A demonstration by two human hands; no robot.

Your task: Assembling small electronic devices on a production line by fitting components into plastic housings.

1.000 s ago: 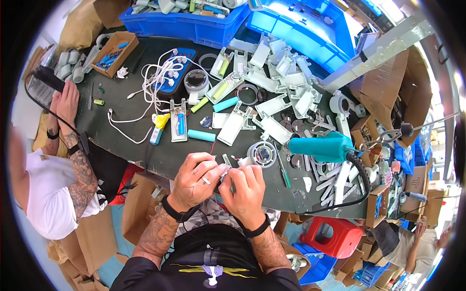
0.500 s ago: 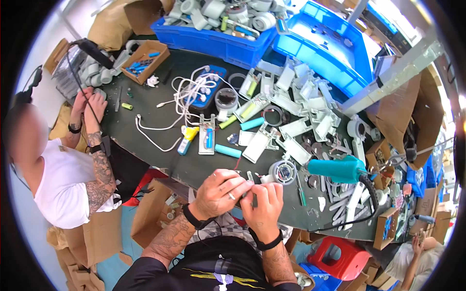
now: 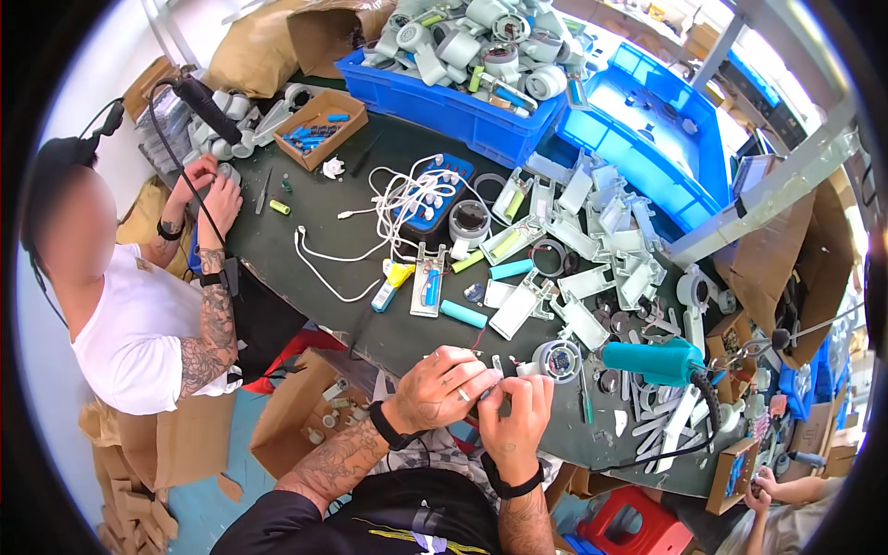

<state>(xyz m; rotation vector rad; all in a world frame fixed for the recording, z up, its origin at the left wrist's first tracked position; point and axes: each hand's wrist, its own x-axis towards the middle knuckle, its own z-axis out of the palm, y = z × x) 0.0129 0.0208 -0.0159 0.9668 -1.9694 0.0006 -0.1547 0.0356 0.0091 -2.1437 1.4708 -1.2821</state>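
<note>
My left hand point(image 3: 448, 388) and my right hand point(image 3: 514, 414) meet at the table's near edge. Their fingers are closed in a pinch around something small and greyish, mostly hidden by the fingertips. Just beyond my right hand lies a round white housing point(image 3: 559, 361) with a dark, wired centre. A light-blue battery cell point(image 3: 463, 314) rests past my left hand, a thin red wire near it. Farther off are a white plastic panel point(image 3: 427, 294) with a blue cell and a yellow-and-blue tube point(image 3: 392, 285). A screwdriver point(image 3: 586, 398) with a green handle lies right of the housing.
White plastic shells point(image 3: 583, 231) are heaped mid-table. A teal tool point(image 3: 653, 359) on a stand juts in at the right. Blue crates point(image 3: 453, 109) line the back, beside a power strip point(image 3: 437, 205) with tangled white cables. One co-worker point(image 3: 148, 305) sits left; another's hands point(image 3: 764, 488) show lower right.
The whole view has shifted, so the table appears farther right in the picture. My hands stay pinched together at the edge. The lower-right co-worker's hands have come together by the small box.
</note>
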